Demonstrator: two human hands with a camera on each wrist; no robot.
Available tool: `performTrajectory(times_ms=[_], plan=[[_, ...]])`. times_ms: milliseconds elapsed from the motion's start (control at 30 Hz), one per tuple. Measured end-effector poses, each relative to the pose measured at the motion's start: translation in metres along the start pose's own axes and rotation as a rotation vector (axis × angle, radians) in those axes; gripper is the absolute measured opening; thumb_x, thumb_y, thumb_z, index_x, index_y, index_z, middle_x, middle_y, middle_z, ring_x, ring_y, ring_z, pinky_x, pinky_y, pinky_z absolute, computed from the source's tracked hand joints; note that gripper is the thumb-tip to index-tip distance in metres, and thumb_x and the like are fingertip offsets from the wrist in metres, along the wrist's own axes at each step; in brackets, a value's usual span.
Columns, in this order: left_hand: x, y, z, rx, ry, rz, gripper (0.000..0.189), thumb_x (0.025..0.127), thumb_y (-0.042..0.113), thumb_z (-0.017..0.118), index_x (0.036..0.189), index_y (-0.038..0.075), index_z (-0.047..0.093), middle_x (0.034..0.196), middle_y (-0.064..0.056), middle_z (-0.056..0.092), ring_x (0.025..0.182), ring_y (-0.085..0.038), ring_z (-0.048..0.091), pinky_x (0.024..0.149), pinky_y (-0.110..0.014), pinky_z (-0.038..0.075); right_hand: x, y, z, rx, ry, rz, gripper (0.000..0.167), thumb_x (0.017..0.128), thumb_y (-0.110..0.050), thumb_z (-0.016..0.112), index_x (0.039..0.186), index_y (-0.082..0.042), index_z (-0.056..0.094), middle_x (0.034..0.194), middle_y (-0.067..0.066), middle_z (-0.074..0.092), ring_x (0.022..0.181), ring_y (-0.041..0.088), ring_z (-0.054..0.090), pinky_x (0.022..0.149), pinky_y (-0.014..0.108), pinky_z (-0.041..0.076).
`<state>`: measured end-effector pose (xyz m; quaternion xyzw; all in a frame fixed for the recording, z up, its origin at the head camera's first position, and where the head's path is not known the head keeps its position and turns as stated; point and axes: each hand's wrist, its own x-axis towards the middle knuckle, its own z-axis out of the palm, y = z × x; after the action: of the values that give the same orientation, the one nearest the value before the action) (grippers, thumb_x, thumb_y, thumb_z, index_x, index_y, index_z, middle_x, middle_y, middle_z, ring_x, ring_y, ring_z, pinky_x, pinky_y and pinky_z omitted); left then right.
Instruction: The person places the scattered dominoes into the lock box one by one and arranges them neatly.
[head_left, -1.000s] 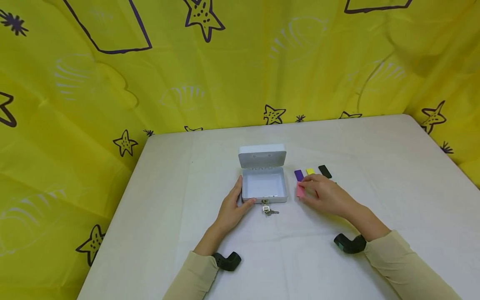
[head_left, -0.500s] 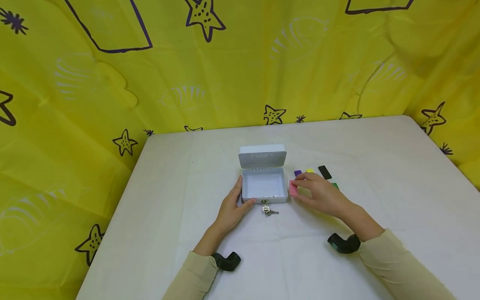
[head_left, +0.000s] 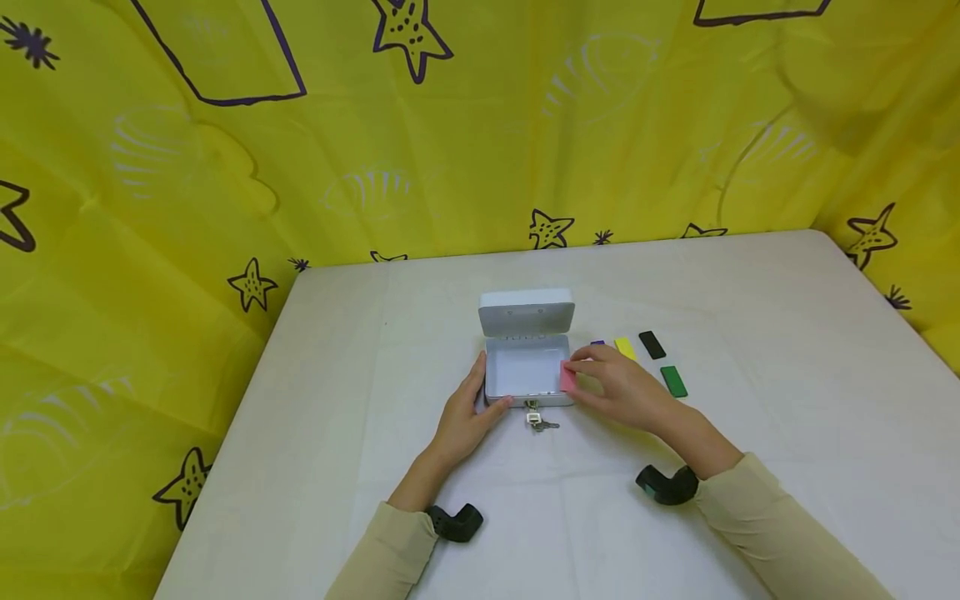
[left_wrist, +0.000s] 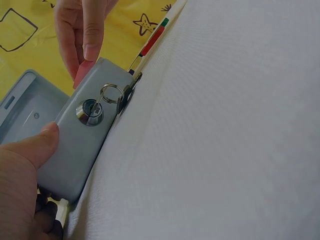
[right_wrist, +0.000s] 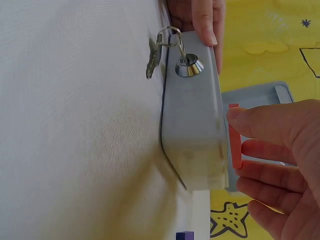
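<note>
A white metal cash box (head_left: pixel 553 401) stands on the table with its lid (head_left: pixel 527 317) raised. At its left front corner my left hand (head_left: pixel 457 427) holds it, thumb on the front rim and fingers along the left side. My right hand (head_left: pixel 628 390) pinches a flat pink block (head_left: pixel 567 377) between thumb and fingers, over the box's right wall. In the right wrist view the block (right_wrist: pixel 235 142) is on edge just above the rim. A key sits in the front lock (right_wrist: pixel 189 65), and a second key (right_wrist: pixel 153 62) hangs from its ring.
To the right of the box lie a yellow block (head_left: pixel 626 349), a black block (head_left: pixel 652 344) and a green block (head_left: pixel 673 381). A purple block (head_left: pixel 597 342) is mostly hidden behind my right hand. A yellow patterned cloth (head_left: pixel 450 167) hangs behind the white table (head_left: pixel 375 367).
My right hand has carried the pink block leftward from beside the other blocks to the box's right wall, uncovering the green block. The left hand has stayed on the box.
</note>
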<state>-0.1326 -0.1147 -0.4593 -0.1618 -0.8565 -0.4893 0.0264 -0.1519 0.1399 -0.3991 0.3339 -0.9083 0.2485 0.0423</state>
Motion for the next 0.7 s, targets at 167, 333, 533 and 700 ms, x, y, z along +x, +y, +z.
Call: performTrajectory(times_ms=[167,333,533,700], plan=[[0.000,0.000,-0.001,0.006,0.004,-0.001,0.080,0.087,0.031,0.063,0.146,0.001,0.017,0.149,-0.012,0.020,0.135,-0.019,0.020,0.108,-0.035,0.020,0.008,-0.005,0.004,0.006,-0.014,-0.013,0.035,0.081,-0.018,0.071,0.110,0.003,0.066,0.108,0.012,0.058,0.104,0.029,0.052,0.088,0.043,0.046],[0.000,0.000,-0.001,0.002,0.001,0.003,0.080,0.087,0.031,0.063,0.145,0.000,0.017,0.149,-0.012,0.020,0.135,-0.019,0.020,0.108,-0.036,0.021,0.015,-0.010,0.009,0.021,-0.030,0.002,0.037,0.082,-0.020,0.071,0.111,0.002,0.065,0.111,0.012,0.058,0.107,0.029,0.052,0.089,0.043,0.046],[-0.001,0.000,-0.001,-0.008,0.007,0.014,0.079,0.087,0.028,0.064,0.145,-0.002,0.017,0.148,-0.014,0.021,0.134,-0.020,0.020,0.107,-0.037,0.021,0.023,-0.015,0.015,0.031,-0.041,0.002,0.039,0.082,-0.022,0.071,0.113,0.001,0.065,0.112,0.012,0.058,0.107,0.028,0.052,0.088,0.041,0.046],[-0.001,0.000,0.000,-0.012,0.003,0.006,0.080,0.088,0.029,0.063,0.145,0.000,0.017,0.149,-0.013,0.021,0.134,-0.019,0.020,0.107,-0.036,0.021,0.029,-0.017,0.019,0.042,-0.037,-0.004,0.037,0.081,-0.020,0.071,0.111,0.001,0.065,0.110,0.010,0.059,0.103,0.026,0.054,0.087,0.039,0.047]])
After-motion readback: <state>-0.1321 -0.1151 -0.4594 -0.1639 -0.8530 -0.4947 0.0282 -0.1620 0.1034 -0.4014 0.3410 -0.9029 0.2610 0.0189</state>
